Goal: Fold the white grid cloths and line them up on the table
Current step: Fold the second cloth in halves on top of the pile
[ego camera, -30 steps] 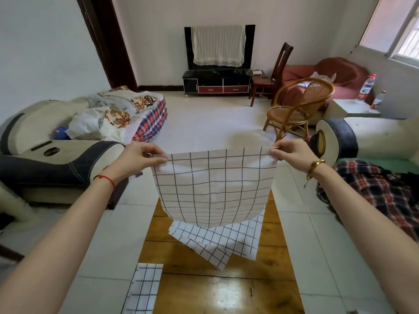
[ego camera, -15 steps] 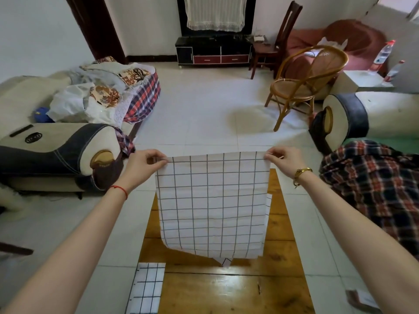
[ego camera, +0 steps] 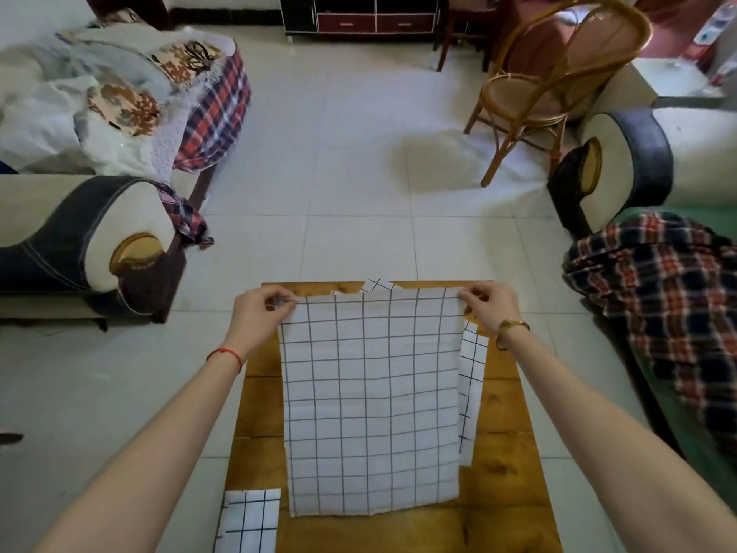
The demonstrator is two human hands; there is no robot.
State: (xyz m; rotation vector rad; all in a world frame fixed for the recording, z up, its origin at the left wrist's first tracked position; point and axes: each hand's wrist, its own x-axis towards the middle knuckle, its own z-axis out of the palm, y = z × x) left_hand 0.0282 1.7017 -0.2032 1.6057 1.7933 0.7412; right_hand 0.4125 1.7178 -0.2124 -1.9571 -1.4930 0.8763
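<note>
A white grid cloth (ego camera: pixel 373 405) lies spread flat along the wooden table (ego camera: pixel 506 472). My left hand (ego camera: pixel 261 311) pinches its far left corner and my right hand (ego camera: pixel 488 307) pinches its far right corner, both near the table's far edge. Another white grid cloth (ego camera: pixel 472 377) lies underneath, showing along the right side and at the far edge. A folded grid cloth (ego camera: pixel 249 520) rests at the table's near left corner.
A grey sofa arm (ego camera: pixel 91 237) stands left of the table, and a plaid blanket (ego camera: pixel 670 293) covers a seat on the right. A rattan chair (ego camera: pixel 554 81) stands on the tiled floor beyond the table, with a dark cabinet (ego camera: pixel 363 18) at the back wall.
Both hands have lowered the cloth from hanging in the air down onto the table, where it now lies flat over the other cloth. The view has tilted downward.
</note>
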